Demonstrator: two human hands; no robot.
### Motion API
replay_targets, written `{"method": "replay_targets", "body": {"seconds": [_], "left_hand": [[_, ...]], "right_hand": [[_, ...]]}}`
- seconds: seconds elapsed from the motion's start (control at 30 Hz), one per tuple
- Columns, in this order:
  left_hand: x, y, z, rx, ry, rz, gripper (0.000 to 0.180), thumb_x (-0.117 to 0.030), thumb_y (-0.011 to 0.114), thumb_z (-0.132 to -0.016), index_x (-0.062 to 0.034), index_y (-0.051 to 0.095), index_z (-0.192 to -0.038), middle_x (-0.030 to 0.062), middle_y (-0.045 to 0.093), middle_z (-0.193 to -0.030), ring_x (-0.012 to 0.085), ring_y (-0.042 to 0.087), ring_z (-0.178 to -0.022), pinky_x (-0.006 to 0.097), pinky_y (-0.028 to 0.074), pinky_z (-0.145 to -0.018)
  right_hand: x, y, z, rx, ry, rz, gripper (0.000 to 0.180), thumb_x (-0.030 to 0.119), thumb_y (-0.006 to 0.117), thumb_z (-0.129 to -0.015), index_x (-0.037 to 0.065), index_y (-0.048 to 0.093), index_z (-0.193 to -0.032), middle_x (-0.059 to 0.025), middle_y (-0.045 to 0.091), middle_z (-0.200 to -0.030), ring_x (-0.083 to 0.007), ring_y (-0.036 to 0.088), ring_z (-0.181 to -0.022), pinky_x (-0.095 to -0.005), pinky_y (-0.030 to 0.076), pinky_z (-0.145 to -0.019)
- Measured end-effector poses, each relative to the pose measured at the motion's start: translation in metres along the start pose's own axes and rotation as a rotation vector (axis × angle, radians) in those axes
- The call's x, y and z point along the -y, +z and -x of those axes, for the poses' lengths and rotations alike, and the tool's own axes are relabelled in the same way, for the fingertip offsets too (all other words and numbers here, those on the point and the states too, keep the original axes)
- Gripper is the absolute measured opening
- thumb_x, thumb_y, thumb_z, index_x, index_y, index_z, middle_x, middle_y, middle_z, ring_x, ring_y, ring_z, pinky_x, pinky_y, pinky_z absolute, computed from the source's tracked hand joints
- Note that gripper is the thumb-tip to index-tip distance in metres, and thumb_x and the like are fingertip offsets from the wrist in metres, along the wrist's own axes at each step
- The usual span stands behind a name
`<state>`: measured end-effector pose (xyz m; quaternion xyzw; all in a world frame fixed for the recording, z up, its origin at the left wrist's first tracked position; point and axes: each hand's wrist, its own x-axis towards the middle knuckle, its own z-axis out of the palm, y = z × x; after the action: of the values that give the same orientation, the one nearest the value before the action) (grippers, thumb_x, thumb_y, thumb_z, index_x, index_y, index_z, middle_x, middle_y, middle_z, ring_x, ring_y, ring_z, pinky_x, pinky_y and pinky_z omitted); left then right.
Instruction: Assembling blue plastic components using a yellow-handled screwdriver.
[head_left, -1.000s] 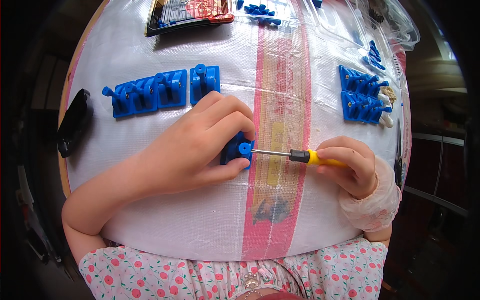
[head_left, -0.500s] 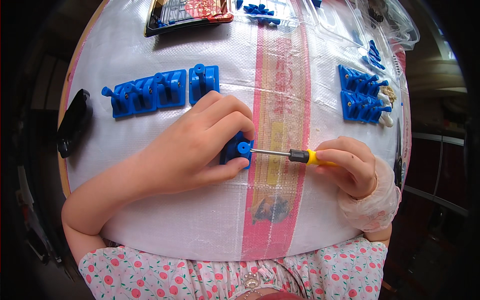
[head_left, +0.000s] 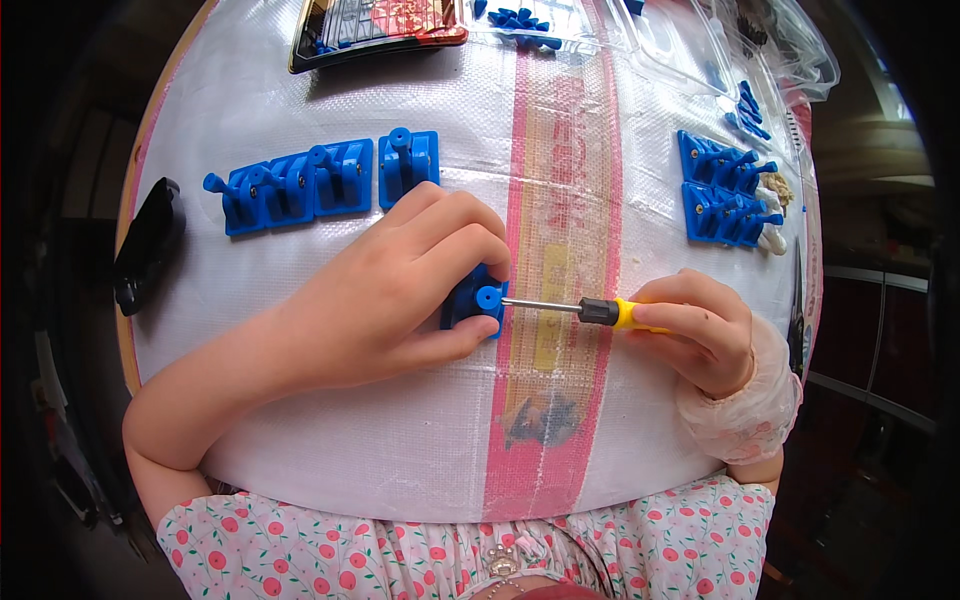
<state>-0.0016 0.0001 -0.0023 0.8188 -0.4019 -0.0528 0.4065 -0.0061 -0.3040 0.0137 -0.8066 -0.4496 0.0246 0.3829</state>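
Observation:
My left hand [head_left: 420, 285] is closed round a blue plastic part with a square base and a round peg [head_left: 488, 298], pressing it to the table; thumb and fingers hide much of it. In my right hand [head_left: 700, 330] is a screwdriver [head_left: 600, 311] with a yellow and black handle, held nearly level. Its metal shaft points left and the tip meets the right side of the blue part, by the peg. Just beyond my left hand stands a similar blue part [head_left: 408, 170], beside a row of several more [head_left: 290, 185].
Several blue assemblies [head_left: 725, 190] stand at the right. A black tray [head_left: 380, 35] and a clear plastic container [head_left: 590, 25] with small blue pieces lie at the far side. Loose blue pegs [head_left: 748, 112] are at the far right, a black object [head_left: 150, 245] at the left edge.
The fingers of my right hand have shifted slightly on the screwdriver handle. My left hand and the blue part stay almost in place.

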Motion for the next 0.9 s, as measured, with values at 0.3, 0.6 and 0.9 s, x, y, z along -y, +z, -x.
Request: {"method": "replay_targets", "body": {"seconds": [0.3,0.6,0.9], "left_hand": [[-0.0006,0.0009,0.0,-0.003,0.012,-0.014,0.033,-0.009,0.072,-0.074,-0.0066,0.053,-0.101,0.0096,0.051,-0.106,0.0268,0.047,-0.097,0.036,0.04,-0.086],[-0.0011,0.0007,0.0004,-0.001,0.01,-0.032,0.035,-0.009,0.072,-0.073,-0.0061,0.053,-0.102,0.0101,0.05,-0.107,0.0275,0.047,-0.098,0.036,0.04,-0.087],[-0.0016,0.0006,0.0019,0.038,-0.004,-0.057,0.044,-0.007,0.071,-0.074,-0.0087,0.061,-0.117,0.008,0.05,-0.108,0.0246,0.047,-0.1,0.034,0.042,-0.085]], "right_hand": [[0.004,-0.0029,-0.0012,0.006,0.033,-0.01,0.028,-0.001,0.074,-0.072,-0.001,0.067,-0.099,-0.0134,0.066,-0.087,-0.0246,0.065,-0.07,-0.0311,0.05,-0.058],[0.0037,-0.004,-0.0007,0.022,0.031,-0.01,0.028,-0.001,0.075,-0.073,0.0,0.068,-0.1,-0.0134,0.066,-0.088,-0.024,0.065,-0.069,-0.0301,0.05,-0.057],[-0.0009,-0.0005,0.0002,-0.002,-0.009,-0.012,0.031,-0.003,0.075,-0.072,0.0,0.068,-0.102,-0.0138,0.065,-0.089,-0.0228,0.065,-0.069,-0.0282,0.05,-0.057]]}}
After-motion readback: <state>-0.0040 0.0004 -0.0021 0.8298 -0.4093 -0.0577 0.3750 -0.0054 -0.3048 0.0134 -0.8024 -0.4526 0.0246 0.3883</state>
